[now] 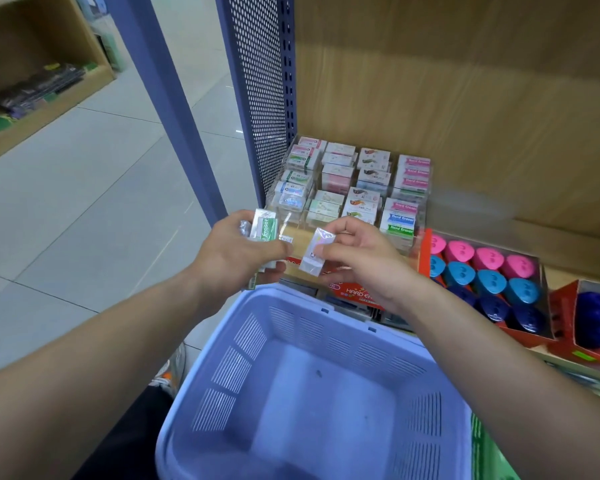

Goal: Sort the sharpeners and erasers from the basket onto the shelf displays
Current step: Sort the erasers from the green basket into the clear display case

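The left hand (243, 249) is clenched round a small stack of erasers (264, 227), the top one with a green band. At least three show in the stack, but the fingers hide the rest. Just to the right, the right hand (361, 259) pinches one shiny-wrapped eraser (316, 251) between thumb and fingertips. Both hands hover over the shelf's front edge, just past the far rim of the lavender basket (291, 301). The visible part of the basket's floor shows no stock, so the sorting looks nearly finished, with this handful probably the last. The step in hand seems to be peeling one eraser off the stack to file it. The next move calls for matching its wrapper to a compartment of the clear eraser display (355, 188), which stands at the shelf's left end against the perforated side panel. The eraser then has to slip in flat while the left hand holds on to the others. The display shows four columns of stepped compartments, and the erasers in them are too many and too small to count. Right of it, along the shelf's front edge, a red box of sharpeners (487, 271) holds four pink, four light blue and a dark blue row partly hidden by the right arm. A second red box (596, 317) at the right edge holds more dark blue ones, uncountable.
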Available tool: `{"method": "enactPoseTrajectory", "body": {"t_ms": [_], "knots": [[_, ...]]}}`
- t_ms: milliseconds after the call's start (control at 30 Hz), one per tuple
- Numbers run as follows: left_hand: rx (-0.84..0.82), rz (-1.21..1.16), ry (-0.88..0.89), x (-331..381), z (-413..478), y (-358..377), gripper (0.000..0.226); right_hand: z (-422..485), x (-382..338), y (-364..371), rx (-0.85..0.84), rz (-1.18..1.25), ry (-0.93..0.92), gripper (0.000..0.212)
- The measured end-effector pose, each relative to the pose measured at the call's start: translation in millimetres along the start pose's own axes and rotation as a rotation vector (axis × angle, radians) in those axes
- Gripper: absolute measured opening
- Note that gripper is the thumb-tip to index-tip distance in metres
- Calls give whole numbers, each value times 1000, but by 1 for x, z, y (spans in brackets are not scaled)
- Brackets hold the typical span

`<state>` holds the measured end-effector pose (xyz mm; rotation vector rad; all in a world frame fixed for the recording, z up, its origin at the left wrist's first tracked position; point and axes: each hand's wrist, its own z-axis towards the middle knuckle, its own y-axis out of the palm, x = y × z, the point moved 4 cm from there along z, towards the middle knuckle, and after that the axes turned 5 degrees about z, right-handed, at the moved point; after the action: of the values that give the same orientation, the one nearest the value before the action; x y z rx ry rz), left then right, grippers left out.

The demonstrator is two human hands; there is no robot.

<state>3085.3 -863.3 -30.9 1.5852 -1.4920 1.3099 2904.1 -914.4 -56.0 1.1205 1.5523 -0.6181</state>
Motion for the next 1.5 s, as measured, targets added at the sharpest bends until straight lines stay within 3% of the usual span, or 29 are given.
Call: {"method": "enactPoseTrajectory", "body": {"t_ms": [133, 233, 367, 567, 667, 800, 1000, 1200, 1367, 1500], "knots": [[-35, 181, 24, -4, -3, -6, 36, 10, 5, -15, -1, -95, -36, 33], [-43, 381, 65, -4, -7, -12, 33, 24, 10, -21, 64, -137, -18, 23], [-23, 465, 72, -8, -12, -27, 32, 54, 9, -8, 156, -444, -104, 17], [17, 408, 42, -14, -12, -54, 31, 116, 16, 20, 228, -670, -243, 15], [21, 367, 33, -16, -12, -65, 33, 134, 25, 31, 208, -853, -234, 11], [28, 335, 34, -22, -9, -76, 34, 141, 33, 37, 300, -1096, -222, 1], [17, 317, 34, -28, -10, -87, 34, 147, 37, 38, 238, -1323, -201, 20], [34, 313, 46, -28, -12, -94, 32, 123, 30, 41, 237, -1330, -350, 35], [25, 352, 46, -28, -12, -90, 33, 126, 38, 41, 58, -1353, -213, 39], [24, 362, 49, -21, -11, -79, 34, 120, 30, 42, -36, -1220, -194, 38]]}}
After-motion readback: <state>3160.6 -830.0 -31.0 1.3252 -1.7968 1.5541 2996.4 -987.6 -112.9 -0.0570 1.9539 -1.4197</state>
